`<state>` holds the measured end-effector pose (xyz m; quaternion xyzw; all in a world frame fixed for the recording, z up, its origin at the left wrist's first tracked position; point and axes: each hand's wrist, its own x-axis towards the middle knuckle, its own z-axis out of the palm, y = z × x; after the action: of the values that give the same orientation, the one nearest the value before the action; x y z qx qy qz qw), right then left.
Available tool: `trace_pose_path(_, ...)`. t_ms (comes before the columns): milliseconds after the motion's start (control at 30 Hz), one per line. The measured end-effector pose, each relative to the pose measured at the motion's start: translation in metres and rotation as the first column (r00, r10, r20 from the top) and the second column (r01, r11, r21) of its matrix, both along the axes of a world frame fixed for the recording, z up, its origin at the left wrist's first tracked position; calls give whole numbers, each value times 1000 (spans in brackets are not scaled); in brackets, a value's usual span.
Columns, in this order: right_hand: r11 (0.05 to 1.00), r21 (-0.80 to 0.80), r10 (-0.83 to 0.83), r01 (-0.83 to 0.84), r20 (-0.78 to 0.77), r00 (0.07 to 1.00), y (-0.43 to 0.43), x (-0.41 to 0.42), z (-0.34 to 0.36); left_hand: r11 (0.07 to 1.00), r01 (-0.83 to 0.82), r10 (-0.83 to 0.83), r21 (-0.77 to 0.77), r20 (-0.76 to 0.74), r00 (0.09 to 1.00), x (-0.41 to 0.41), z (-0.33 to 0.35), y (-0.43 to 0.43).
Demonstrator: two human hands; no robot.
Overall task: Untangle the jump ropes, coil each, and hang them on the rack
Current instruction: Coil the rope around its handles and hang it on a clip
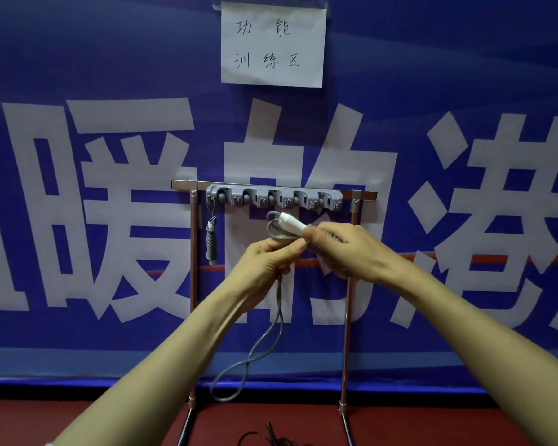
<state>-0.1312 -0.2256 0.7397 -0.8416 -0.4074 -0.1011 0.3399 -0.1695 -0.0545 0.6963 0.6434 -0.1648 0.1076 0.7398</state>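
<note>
In the middle of the frame, the left hand [266,263] is pinching the thin grey cord of a jump rope [281,300], its fingers curling round the strands. The right hand [339,249] is gripping the rope's smooth white cylindrical handle [291,221], which is poking out up-left from its closed fingers. A long twisted loop is dangling below the left hand toward the red floor [432,423]. Just above the hands, the rack [273,198], a grey plastic strip of rounded clips, is sitting on a shiny metal tube frame [193,252]. A tightly coiled rope [210,239] is hanging from its leftmost hook. A dark cord [271,436] is lying on the floor at bottom centre. A white paper sheet [273,43] is hanging on the glossy blue banner [110,59].
</note>
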Motion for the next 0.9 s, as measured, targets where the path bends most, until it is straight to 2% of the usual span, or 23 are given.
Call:
trace_pose_path(133, 994, 101, -37, 45, -85, 996, 4, 2, 3, 999, 1, -1, -34, 2, 1000, -3, 3, -8)
trace_pose_path(267, 977, 211, 1, 28, -137, 991, 3, 2, 1, 996, 65, -66, -67, -13, 998, 1, 3, -11)
trace_pose_path(433, 940, 337, 149, -57, -252, 956, -2, 1, 2, 969, 233, -236, -86, -19, 972, -3, 10, -6)
trace_pose_path(600, 958, 273, 168, -84, -301, 939, -5, -1, 4, 937, 295, -328, -190, -174, 929, -1, 15, 5)
trace_pose_path(667, 981, 178, 127, -82, -263, 956, -8, -1, 2, 964, 264, -261, -10, -202, 944, -3, 15, 10)
trace_pose_path(767, 996, 13, 88, -87, -149, 985, -11, -3, 1, 906, 236, -201, 351, -134, 970, -6, 15, 18)
trace_pose_path(833, 992, -57, 107, -114, -113, 988, -11, -8, 4, 862, 242, -214, 445, -113, 970, -6, 13, 19)
trace_pose_path(900, 988, -70, 131, -141, -126, 983, -9, -14, 9, 852, 231, -215, 471, -87, 973, -7, 12, 19)
